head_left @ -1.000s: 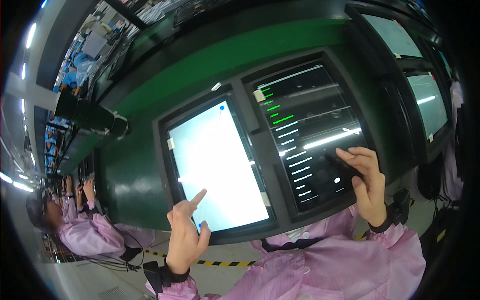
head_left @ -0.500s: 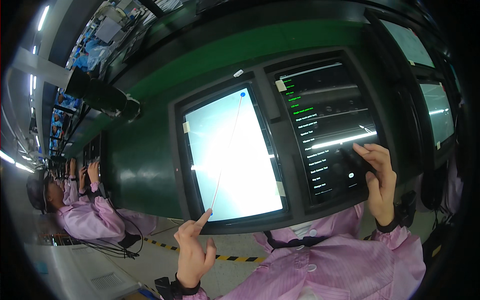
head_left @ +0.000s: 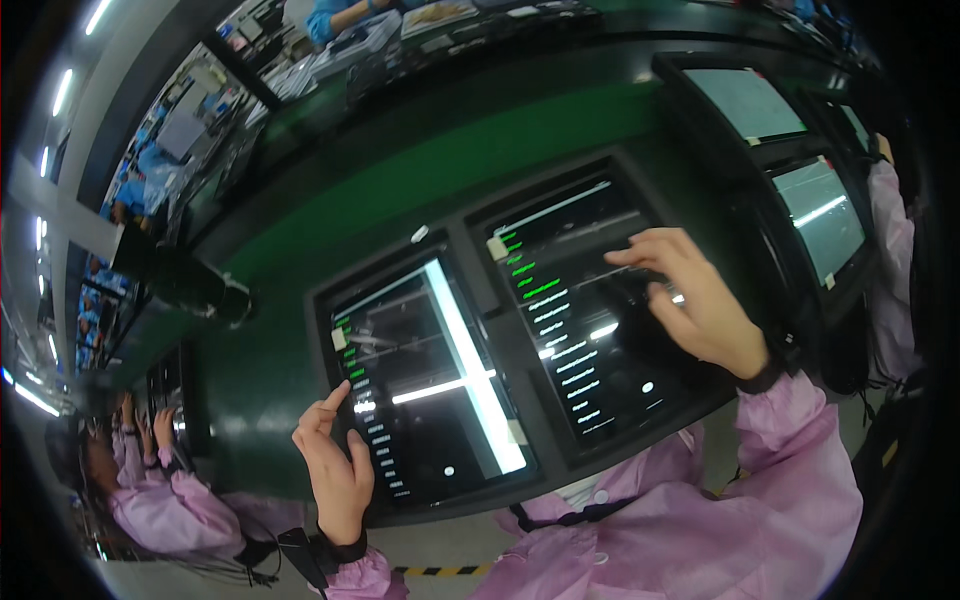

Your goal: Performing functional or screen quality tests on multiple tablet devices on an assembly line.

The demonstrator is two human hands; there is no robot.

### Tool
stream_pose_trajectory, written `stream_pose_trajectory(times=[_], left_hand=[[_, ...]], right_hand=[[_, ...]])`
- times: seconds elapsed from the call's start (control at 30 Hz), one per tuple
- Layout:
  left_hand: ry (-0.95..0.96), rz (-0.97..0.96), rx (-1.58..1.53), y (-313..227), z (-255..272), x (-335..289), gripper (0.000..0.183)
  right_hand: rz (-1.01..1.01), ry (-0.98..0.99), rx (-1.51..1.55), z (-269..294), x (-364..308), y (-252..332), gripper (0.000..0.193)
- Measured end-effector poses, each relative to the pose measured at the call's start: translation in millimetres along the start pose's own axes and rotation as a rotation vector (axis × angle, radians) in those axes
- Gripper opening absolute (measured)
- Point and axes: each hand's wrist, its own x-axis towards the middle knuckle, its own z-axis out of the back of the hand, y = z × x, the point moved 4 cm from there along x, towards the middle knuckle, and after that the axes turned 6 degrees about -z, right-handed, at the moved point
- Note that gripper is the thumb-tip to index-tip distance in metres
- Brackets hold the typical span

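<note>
Two tablets lie side by side in a black tray (head_left: 497, 325). On the left tablet (head_left: 420, 430) is a dark list with green and white lines, and a bright white band runs down its right part. My left hand (head_left: 338, 465) is at its left edge, index finger stretched to the list, thumb apart, holding nothing. Whether the fingertip touches the glass I cannot tell. The right tablet (head_left: 625, 400) has a similar dark list. Over its right side is my right hand (head_left: 700, 305), fingers stretched and thumb apart, holding nothing.
The tray rests on a green bench top (head_left: 270, 390). To the right, another black tray holds two pale-screened tablets (head_left: 820, 215). A dark cylindrical object (head_left: 180, 275) stands at the left. A co-worker in pink (head_left: 180, 515) sits at left; another's sleeve (head_left: 890, 260) shows at far right.
The left tablet's white screen with a slanted line has given way to a dark list and white band. My left hand moved up its left edge; my right hand moved up over the right tablet.
</note>
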Motion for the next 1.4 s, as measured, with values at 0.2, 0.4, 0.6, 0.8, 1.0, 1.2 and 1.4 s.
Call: stream_pose_trajectory(times=[0.2, 0.4, 0.6, 0.8, 1.0, 1.2, 1.4], left_hand=[[0.036, -0.003, 0.069, 2, -10, 10, 0.041], [0.076, -0.049, 0.050, 6, -17, 15, 0.043], [0.051, 0.000, -0.013, 1, 5, 37, 0.047], [0.146, -0.235, -0.083, -16, -38, 116, 0.044], [0.241, -0.301, -0.006, -23, -65, 130, 0.040], [0.196, -0.223, 0.074, 20, -43, 108, 0.043], [0.151, -0.063, 0.054, 51, -19, 84, 0.039]], right_hand=[[0.009, 0.017, -0.166, -9, 1, -12, 0.032], [-0.034, 0.114, -0.218, -9, 7, -12, 0.038], [0.108, 0.035, -0.248, 0, 31, -1, 0.029], [0.193, 0.150, -0.278, -37, 87, -15, 0.032], [0.197, 0.229, -0.372, -63, 91, -6, 0.032], [0.026, 0.188, -0.441, -14, 84, -34, 0.034], [-0.152, 0.159, -0.457, 22, 74, -64, 0.032]])
